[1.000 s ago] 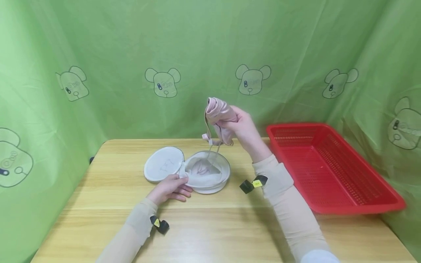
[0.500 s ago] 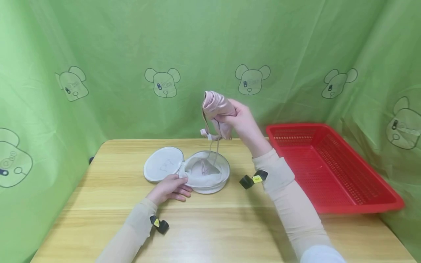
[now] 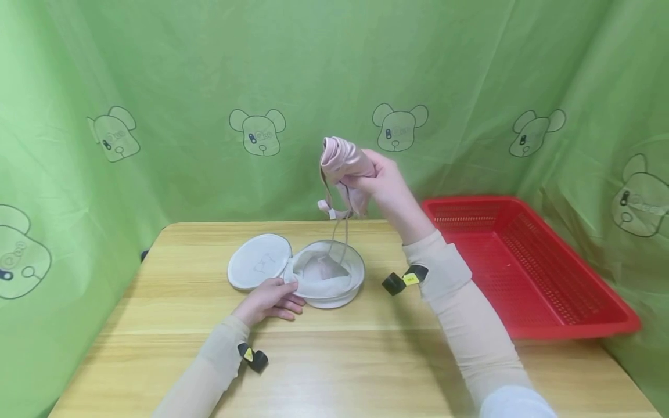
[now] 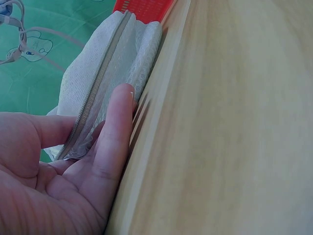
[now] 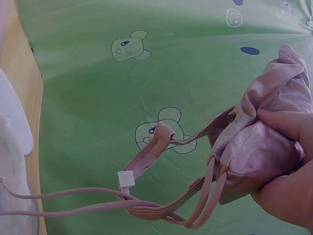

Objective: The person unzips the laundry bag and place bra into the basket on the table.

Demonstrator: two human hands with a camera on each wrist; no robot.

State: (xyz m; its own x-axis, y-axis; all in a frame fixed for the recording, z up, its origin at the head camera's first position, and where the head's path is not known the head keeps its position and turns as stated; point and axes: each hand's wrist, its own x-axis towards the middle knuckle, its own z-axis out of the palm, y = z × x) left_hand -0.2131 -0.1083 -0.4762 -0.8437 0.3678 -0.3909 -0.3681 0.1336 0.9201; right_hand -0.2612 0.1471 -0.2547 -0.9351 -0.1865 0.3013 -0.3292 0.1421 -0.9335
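My right hand (image 3: pixel 384 174) grips a folded pink bra (image 3: pixel 342 159) in the air above a white mesh laundry bag (image 3: pixel 331 287). In the right wrist view, the thin straps (image 5: pixel 215 191) and a back band with a white tag (image 5: pixel 126 179) hang from the bra. The strap ends run down into the bag's round opening, where a greyish-pink patch shows; what it is I cannot tell. The bag's round lid (image 3: pixel 259 261) lies folded back to the left. My left hand (image 3: pixel 272 299) pinches the bag's near-left rim by its zip (image 4: pixel 93 88), thumb above and fingers below.
A red plastic basket (image 3: pixel 522 278) with perforated walls stands on the right of the wooden table (image 3: pixel 324 366). Green curtains (image 3: pixel 324 58) with bear-head prints enclose the table at the back and sides.
The right hand has lifted the bra a little higher and slightly left, drawing the straps upward. The left hand keeps its hold on the bag, which stays in place.
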